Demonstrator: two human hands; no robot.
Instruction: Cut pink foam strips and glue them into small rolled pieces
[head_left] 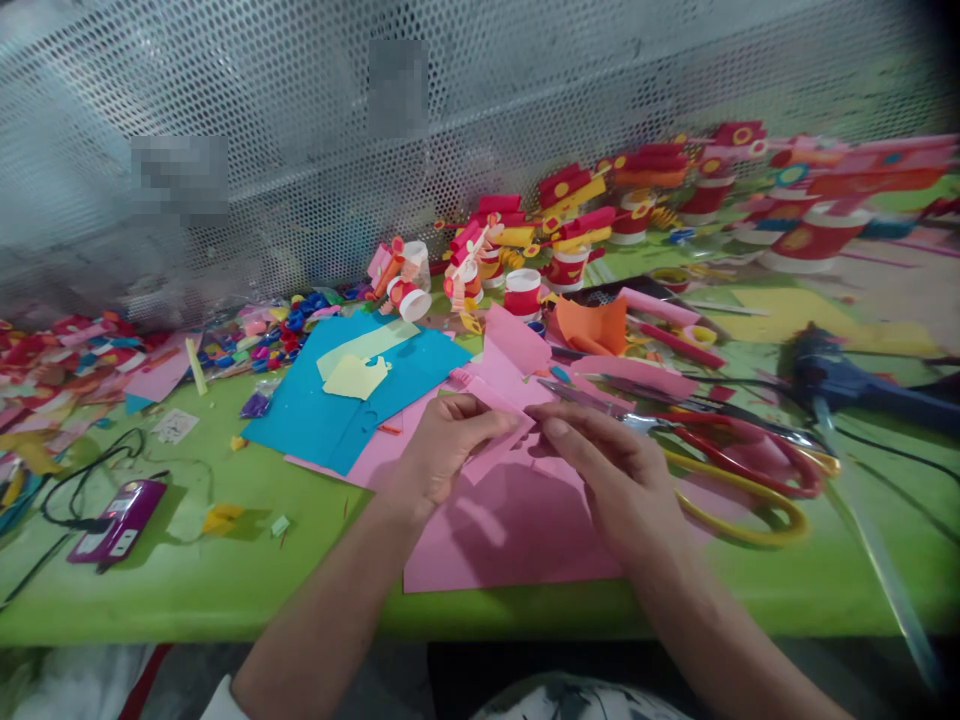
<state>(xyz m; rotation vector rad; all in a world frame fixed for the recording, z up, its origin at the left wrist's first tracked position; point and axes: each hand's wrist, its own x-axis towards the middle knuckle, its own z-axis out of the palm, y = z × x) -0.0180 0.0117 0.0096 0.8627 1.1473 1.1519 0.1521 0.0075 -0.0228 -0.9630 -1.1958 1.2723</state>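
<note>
My left hand (448, 447) is closed, its thumb and fingers pinching a small piece of pink craft paper (486, 462). Close by on the right, my right hand (616, 478) has its thumb and fingertips pressed together at the edge of that piece; whether they grip it or something tiny is hard to make out. Beneath both hands lies a large pink sheet (517, 545). Scissors with red handles (806, 470) and yellow handles (787, 525) rest just beyond my right hand. A blue sheet (300, 400) carrying pale yellow scraps (356, 378) lies to the left.
A dark blue glue gun (847, 375) with a clear glue stick (874, 550) stands on the right. Several red paper-cup models (570, 270) line the back by a perforated metal screen (300, 130). A purple device (120, 520) with a cable sits left on the green table (247, 590).
</note>
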